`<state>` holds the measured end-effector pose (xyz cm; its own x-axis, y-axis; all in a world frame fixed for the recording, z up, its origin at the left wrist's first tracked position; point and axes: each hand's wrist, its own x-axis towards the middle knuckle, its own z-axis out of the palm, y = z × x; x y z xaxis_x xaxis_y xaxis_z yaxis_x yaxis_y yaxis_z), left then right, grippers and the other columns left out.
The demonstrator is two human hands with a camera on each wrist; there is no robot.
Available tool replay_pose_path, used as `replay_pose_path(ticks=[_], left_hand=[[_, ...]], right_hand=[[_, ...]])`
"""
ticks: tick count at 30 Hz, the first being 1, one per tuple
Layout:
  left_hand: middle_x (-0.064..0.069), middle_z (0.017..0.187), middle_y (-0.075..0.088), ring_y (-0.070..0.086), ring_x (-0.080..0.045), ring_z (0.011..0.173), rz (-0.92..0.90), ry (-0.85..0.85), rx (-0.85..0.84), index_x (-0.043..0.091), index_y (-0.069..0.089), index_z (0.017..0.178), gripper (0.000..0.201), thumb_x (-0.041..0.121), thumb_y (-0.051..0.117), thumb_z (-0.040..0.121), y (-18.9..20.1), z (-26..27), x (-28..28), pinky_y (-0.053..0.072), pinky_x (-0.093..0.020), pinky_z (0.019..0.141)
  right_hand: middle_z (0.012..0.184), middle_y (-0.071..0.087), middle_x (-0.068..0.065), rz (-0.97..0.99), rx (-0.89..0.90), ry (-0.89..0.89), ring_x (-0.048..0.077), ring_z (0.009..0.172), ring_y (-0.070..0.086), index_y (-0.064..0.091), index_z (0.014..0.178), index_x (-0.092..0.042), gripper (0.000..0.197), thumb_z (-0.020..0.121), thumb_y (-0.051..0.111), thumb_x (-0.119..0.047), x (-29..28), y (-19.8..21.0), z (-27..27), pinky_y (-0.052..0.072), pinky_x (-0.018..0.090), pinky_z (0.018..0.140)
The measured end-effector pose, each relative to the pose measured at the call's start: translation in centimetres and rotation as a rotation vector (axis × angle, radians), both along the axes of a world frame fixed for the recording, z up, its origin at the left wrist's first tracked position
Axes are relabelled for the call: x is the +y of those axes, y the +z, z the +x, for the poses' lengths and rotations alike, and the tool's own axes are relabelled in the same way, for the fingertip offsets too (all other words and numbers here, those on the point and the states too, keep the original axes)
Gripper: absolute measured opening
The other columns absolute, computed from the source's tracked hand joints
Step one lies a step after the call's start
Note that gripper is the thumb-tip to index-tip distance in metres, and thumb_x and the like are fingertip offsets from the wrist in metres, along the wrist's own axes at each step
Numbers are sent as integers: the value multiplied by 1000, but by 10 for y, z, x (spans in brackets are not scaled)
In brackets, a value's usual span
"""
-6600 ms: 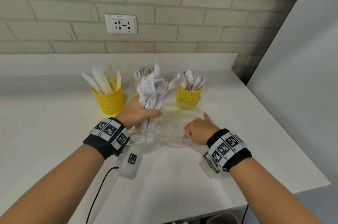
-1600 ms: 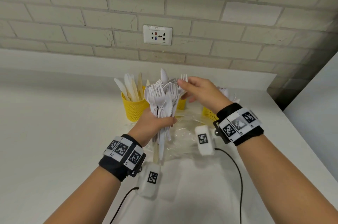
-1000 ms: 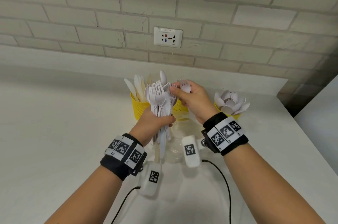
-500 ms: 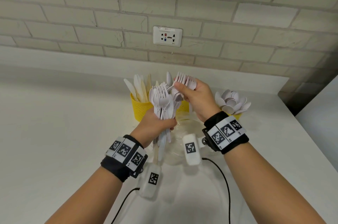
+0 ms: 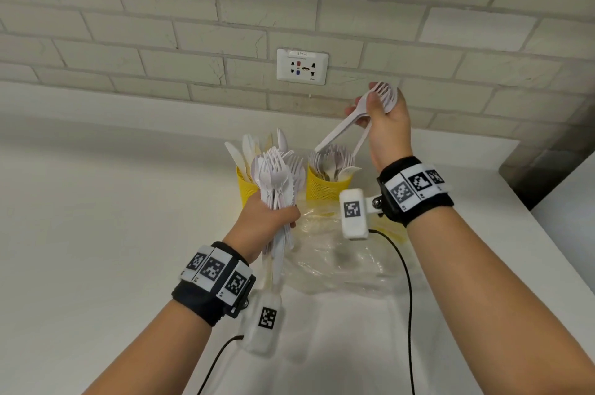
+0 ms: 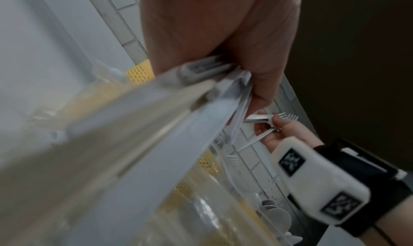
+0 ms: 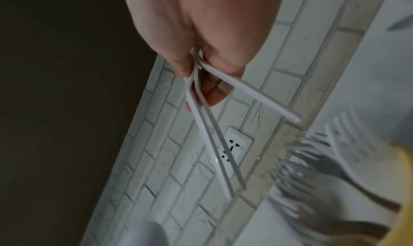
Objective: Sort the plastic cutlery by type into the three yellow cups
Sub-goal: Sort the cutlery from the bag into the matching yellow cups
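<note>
Lower centre, the left hand [image 5: 267, 220] clamps a mixed bundle [image 5: 277, 182]. Beyond it, upper right, the right hand [image 5: 384, 124] pinches a few forks [image 5: 346, 124] above the fork cup [image 5: 325, 185] — mid-sort. Next, probably: handles down, dropped in.

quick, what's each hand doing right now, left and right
Left hand: closed around a bundle of white plastic cutlery.
Right hand: pinching a few white plastic forks by their heads, above the middle yellow cup.
</note>
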<state>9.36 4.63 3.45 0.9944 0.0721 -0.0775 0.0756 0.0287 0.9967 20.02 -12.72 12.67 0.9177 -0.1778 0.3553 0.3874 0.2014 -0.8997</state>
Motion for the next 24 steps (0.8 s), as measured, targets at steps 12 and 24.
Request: replay_pose_path(ticks=[12, 24], left_hand=[[-9, 71, 55, 56, -16, 59, -1, 3, -5, 4, 56, 81, 23, 10, 66, 61, -3, -2, 9, 49, -26, 60], [-9, 71, 56, 57, -16, 59, -26, 1, -18, 4, 57, 82, 24, 11, 66, 61, -5, 1, 8, 48, -27, 60]], right_hand=[[91, 54, -9, -346, -89, 93, 5, 68, 54, 51, 103, -16, 21, 94, 43, 1, 26, -22, 9, 47, 11, 67], [108, 53, 9, -676, -28, -8, 17, 102, 53, 54, 120, -12, 37, 86, 53, 2, 21, -59, 15, 45, 25, 97]])
